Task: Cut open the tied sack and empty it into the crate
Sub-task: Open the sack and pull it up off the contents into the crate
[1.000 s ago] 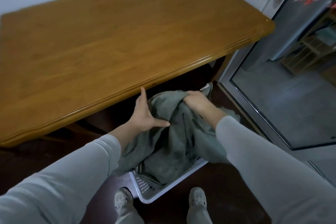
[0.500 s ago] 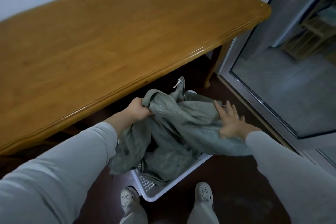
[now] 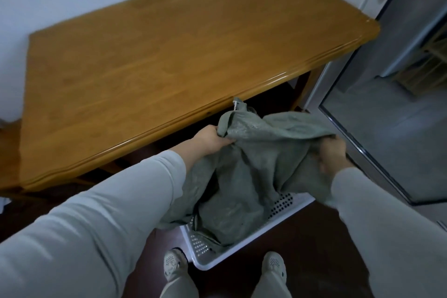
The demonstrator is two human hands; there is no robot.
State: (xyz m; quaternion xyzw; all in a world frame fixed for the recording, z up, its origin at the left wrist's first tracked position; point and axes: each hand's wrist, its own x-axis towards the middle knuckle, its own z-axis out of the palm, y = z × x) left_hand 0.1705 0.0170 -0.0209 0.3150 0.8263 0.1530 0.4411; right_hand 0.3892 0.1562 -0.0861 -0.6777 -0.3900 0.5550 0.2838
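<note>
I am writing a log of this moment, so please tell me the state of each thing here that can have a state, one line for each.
sack: limp, lifted at the top by both hands, lower part hanging into the crate; one corner tied with a white string
crate: on the floor, sack fabric inside
left hand: shut on the sack
right hand: shut on the sack
table: nothing on it

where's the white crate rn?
Head view, bottom centre: the white crate sits on the floor before the wooden table, by the person's shoes, mostly covered by the green sack.
</note>
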